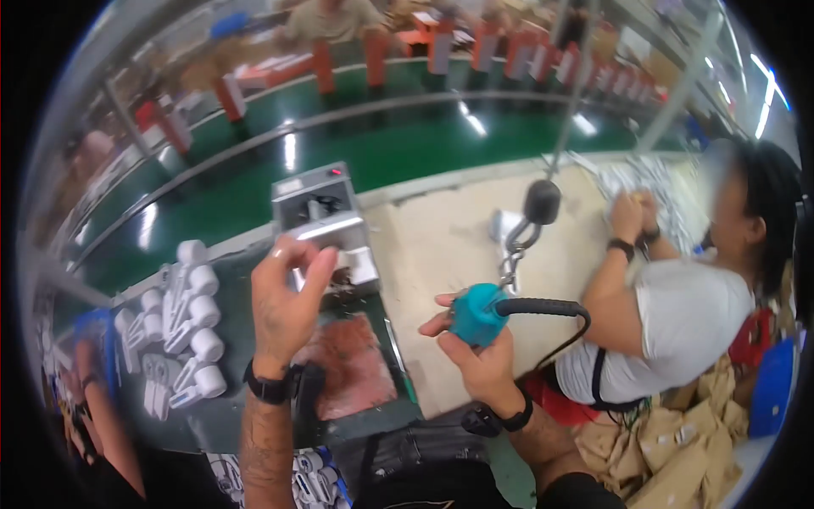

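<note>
My right hand (481, 360) is wrapped round a teal electric screwdriver (479, 315), which hangs from a chain and hook with a black cable curving off to the right. My left hand (292, 297) is raised in front of a grey metal screw feeder (314, 199), fingers curled toward the thumb; whatever they may pinch is too small to see. Under the feeder's front, a white block (359, 265) is partly hidden by that hand. A worn reddish mat (349, 366) lies on the dark bench beside my left wrist.
Several white handled parts with round heads (202, 310) lie at the left. One white part (509, 225) lies on the beige board behind the screwdriver. A co-worker (678, 314) sits at the right, hands near a silvery pile. Beyond runs a green conveyor (398, 136) carrying orange-and-white boxes.
</note>
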### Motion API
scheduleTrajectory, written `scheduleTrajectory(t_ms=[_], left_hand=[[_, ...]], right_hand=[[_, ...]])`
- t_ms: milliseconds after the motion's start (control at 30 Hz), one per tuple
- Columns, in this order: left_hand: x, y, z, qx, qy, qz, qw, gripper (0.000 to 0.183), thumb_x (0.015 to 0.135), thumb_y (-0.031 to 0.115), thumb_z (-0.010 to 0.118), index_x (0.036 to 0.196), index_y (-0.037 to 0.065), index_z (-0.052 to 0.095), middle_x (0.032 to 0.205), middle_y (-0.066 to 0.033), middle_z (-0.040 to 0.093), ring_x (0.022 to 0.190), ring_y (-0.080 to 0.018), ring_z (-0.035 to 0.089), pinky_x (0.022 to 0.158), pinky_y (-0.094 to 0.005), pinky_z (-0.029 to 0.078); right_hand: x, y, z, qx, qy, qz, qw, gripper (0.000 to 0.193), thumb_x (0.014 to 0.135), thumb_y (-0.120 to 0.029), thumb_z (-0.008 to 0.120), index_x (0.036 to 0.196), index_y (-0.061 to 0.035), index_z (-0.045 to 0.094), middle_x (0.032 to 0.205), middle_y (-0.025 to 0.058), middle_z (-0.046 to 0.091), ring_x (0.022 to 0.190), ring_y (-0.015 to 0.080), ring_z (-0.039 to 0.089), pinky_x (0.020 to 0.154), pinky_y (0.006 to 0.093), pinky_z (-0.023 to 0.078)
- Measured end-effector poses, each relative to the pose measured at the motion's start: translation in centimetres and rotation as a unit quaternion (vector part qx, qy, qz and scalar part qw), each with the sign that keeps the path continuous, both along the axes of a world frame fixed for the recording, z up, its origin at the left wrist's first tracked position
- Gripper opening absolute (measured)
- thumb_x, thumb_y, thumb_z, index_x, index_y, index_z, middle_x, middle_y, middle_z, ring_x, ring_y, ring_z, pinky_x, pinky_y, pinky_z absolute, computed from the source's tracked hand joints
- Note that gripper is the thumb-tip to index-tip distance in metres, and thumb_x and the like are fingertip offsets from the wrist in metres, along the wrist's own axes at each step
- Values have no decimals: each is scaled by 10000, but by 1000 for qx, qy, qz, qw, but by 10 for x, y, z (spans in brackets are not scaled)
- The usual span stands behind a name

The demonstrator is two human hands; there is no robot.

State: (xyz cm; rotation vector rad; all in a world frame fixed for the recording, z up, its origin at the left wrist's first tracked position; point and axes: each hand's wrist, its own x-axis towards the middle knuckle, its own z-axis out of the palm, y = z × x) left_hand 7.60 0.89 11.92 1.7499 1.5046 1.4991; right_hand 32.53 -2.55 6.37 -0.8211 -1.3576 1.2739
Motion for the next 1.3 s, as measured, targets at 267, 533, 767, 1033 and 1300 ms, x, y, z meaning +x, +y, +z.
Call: scheduleTrajectory(t_ms=[267,533,767,1033,1300], left_hand=[[189,115,-64,-139,264,-111,948,536,834,574,656,945,50,673,860,-178,690,832,-372,674,751,-467,532],[221,117,-119,-161,208,-106,959,487,868,478,624,1027,18,607,1040,-225,662,960,-408,644,841,-491,514],[129,54,-57,-54,155,-147,975,345,860,382,676,942,51,622,958,-149,665,874,-340,659,767,-436,523],[0,-26,-73,-22,124,-129,984,232,802,200,767,942,50,660,901,-109,642,801,-319,640,705,-400,525],[-30,-36,-78,-59,177,-138,973,300,813,189,764,1045,36,652,897,-94,614,841,-279,605,752,-374,500]], right_hand=[[32,-24,2,9,14,-6,1000,480,892,-115,720,1289,43,502,1036,129,659,958,167,644,774,264,492],[37,-35,-4,42,1,-132,990,627,875,-334,764,1280,58,489,924,138,693,875,214,671,776,299,496],[18,-25,-2,33,-22,-123,992,680,872,-436,741,1264,51,475,897,136,684,877,253,669,784,357,508],[-24,-13,-25,-27,-9,-32,999,671,889,-397,727,1310,46,451,943,142,657,917,261,658,842,383,514],[-54,-2,4,2,44,-10,999,696,928,-563,596,1234,47,463,793,82,554,720,194,556,683,335,465]])
